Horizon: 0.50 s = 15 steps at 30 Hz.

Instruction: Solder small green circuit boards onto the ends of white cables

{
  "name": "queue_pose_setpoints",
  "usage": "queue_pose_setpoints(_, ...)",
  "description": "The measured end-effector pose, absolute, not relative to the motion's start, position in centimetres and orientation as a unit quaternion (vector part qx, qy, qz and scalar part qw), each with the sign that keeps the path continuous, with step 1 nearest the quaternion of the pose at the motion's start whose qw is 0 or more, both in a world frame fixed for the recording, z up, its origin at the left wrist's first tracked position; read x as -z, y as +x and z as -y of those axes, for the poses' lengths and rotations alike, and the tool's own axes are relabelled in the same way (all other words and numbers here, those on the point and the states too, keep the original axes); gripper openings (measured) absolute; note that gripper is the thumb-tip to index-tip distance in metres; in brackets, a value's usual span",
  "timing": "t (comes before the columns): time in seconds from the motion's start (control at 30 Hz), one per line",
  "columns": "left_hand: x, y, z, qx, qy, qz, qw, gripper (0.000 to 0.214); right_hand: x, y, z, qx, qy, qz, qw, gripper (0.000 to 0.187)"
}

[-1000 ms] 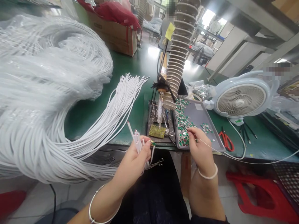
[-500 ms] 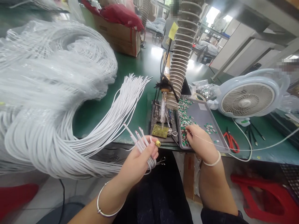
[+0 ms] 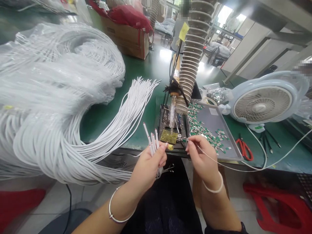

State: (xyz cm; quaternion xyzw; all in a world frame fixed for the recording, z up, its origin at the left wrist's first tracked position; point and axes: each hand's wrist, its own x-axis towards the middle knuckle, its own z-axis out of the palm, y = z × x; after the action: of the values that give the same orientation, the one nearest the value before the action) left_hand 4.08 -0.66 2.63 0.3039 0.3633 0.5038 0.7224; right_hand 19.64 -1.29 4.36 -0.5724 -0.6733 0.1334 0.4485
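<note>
My left hand point(image 3: 149, 164) is closed round a small bunch of white cable ends point(image 3: 151, 139) that stick up between its fingers; one end is pinched at the thumb tip. My right hand point(image 3: 200, 159) pinches a thin solder wire point(image 3: 234, 165) and a small green chip near the tip of the fixed soldering iron point(image 3: 172, 113), above the yellow sponge point(image 3: 168, 136). A grey metal tray point(image 3: 219, 123) of small green circuit chips point(image 3: 195, 123) lies just right of the iron stand.
A big coil of white cables point(image 3: 48, 107) under clear plastic fills the left of the green bench point(image 3: 143, 68). A white desk fan point(image 3: 262, 104), red-handled cutters point(image 3: 243, 148), a ribbed fume hose point(image 3: 191, 48), a cardboard box point(image 3: 126, 34) and a red stool point(image 3: 280, 208) are around.
My right hand left the tray and moved left to the iron tip with the solder wire. My left hand rose slightly toward the iron with the cable ends.
</note>
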Motion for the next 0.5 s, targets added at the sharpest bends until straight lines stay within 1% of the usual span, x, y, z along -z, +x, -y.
queue_pose_setpoints(0.13, -2.6, 4.2, 0.5, -0.499, 0.311, -0.367, 0.721, 0.022, -3.7, 17.7, 1.8, -0.192, -0.543, 0.66, 0.483, 0.007)
queue_pose_setpoints(0.3, -2.9, 4.3, 0.3, -0.497, 0.316, -0.366, 0.72, 0.021, -3.2, 16.7, 1.6, -0.216, -0.542, 0.637, 0.504, 0.007)
queue_pose_setpoints(0.5, -3.1, 4.4, 0.2, -0.506, 0.35, -0.39, 0.685, 0.015, -2.6, 16.5, 1.4, -0.242, -0.54, 0.618, 0.517, 0.006)
